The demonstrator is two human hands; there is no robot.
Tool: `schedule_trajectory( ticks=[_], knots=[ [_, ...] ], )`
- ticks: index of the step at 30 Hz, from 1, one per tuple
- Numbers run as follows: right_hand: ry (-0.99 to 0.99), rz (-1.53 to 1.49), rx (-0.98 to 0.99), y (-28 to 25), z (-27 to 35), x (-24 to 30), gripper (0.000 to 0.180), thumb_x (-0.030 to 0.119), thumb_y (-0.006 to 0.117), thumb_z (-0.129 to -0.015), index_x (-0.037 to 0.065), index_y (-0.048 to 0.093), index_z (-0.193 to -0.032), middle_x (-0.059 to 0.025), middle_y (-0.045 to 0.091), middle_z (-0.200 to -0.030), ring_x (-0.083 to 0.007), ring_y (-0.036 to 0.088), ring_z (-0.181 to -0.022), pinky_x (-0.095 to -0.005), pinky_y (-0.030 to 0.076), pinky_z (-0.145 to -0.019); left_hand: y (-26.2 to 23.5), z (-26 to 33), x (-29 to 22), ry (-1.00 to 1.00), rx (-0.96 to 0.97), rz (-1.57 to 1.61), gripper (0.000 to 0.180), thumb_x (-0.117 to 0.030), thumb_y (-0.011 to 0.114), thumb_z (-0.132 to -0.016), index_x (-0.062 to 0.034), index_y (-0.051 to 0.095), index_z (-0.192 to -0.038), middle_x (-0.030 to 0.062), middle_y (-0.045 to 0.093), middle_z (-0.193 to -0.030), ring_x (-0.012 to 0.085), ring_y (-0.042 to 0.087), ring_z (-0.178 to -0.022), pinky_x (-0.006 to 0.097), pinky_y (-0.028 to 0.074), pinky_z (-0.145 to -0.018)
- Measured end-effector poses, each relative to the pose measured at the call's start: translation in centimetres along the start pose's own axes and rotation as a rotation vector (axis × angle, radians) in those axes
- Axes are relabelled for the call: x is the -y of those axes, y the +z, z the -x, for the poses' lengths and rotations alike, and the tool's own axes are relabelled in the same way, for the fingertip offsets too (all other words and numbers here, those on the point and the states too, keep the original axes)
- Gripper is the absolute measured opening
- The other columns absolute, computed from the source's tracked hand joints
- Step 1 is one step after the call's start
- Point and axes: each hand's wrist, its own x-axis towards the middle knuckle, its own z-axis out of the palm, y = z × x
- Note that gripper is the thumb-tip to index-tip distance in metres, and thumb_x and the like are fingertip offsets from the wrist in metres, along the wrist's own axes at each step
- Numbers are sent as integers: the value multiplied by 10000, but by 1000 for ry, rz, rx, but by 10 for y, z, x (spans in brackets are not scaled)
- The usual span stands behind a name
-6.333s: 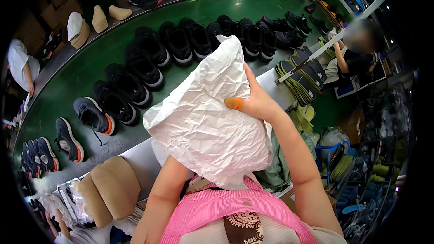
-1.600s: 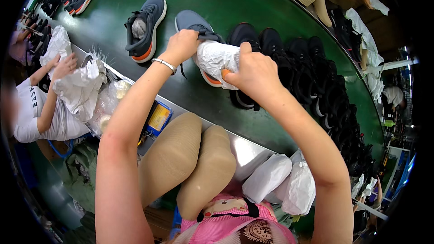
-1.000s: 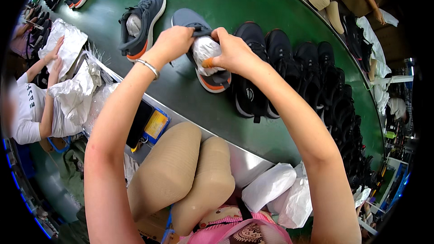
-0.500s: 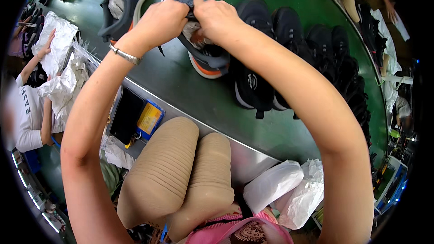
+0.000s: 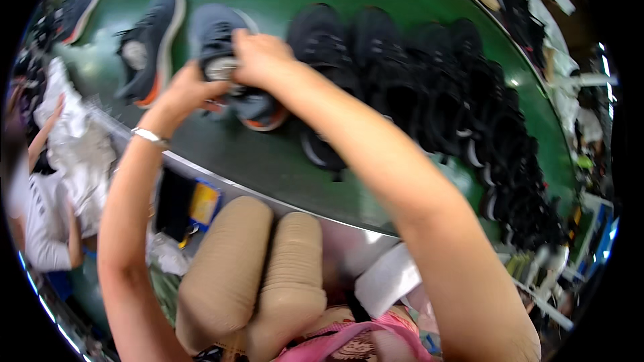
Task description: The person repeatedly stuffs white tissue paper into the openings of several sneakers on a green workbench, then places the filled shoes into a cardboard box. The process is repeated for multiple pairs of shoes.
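A grey-blue sneaker (image 5: pixel 213 21) with an orange-trimmed sole lies on the green table, toe pointing away from me. Pale stuffing (image 5: pixel 221 67) shows in its opening. My right hand (image 5: pixel 258 57) is closed on the right side of the opening, by the laces. At the left side of the opening, the fingers of my left hand (image 5: pixel 188 90) are curled against the shoe; motion smears them somewhat. A matching sneaker (image 5: pixel 157 37) lies just left of my hands. To the right stands a black sneaker (image 5: pixel 322 40), first in a row of several.
The green table (image 5: pixel 268 161) has a metal edge near me. Beige ribbed sleeves or pads (image 5: pixel 228 268), white paper (image 5: pixel 386 278) and a blue-yellow box (image 5: pixel 204 202) are on the near side. A person's sleeve (image 5: pixel 50 221) and crumpled white paper (image 5: pixel 77 141) appear at left.
My hands have moved apart and down from the tongue to the sneaker's opening. The view has shifted, so the table and shoes sit further left, and more black shoes show.
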Motion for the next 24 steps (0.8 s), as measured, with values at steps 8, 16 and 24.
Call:
schedule_trajectory(
  ticks=[8,16,24],
  knots=[
    [-6,44,-184,39,-6,3,347,151,691,-681,-12,582,-967,-124,684,-874,-256,660,-896,-338,512,-753,32,-8,25,130,-471,-16,322,-115,626,-828,36,497,-1081,118,635,-814,167,614,-502,264,497,-390],
    [138,-221,-278,30,0,10,312,249,702,-695,-1,639,-871,-177,662,-848,-323,646,-868,-400,511,-761,9,-13,-20,-81,-458,-332,487,-285,678,-797,49,490,-1098,235,632,-876,330,656,-624,375,541,-544],
    [352,536,-194,-137,251,-116,574,471,739,-640,177,641,-1123,-237,467,-1294,-379,446,-1194,-424,364,-1013,86,78,-90,801,-169,-689,390,-181,659,-777,-158,557,-1153,161,567,-970,328,580,-900,383,488,-784]
  ],
)
